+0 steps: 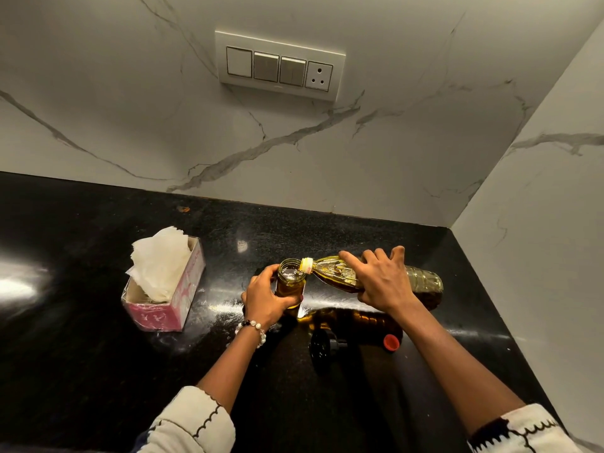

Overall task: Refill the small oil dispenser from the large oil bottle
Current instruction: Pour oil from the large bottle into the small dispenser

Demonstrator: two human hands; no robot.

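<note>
The fingers of the left hand (265, 297) are curled around the lower body of a small glass oil dispenser (290, 282), gripping it as it stands upright on the black stone counter (98, 371). The dispenser's mouth is open and it is partly filled with golden oil. The right hand (380, 277) grasps the middle of a large clear plastic oil bottle (421, 281) from above, fingers spread and wrapped over its ribbed side. The bottle is tipped almost level, its yellow-ringed neck (306, 265) resting at the dispenser's rim, with oil showing at the mouth. A beaded bracelet (251, 325) circles the left wrist, and both arms wear white sleeves with dark trim.

On the counter nearer the person lie a black dispenser lid (322, 346) and, just to its right, a red bottle cap (391, 342). Well to the left stands a pink tissue box (183, 295) with white tissues bunched out of the top. Behind is a white marble wall with a switch plate (280, 66).
</note>
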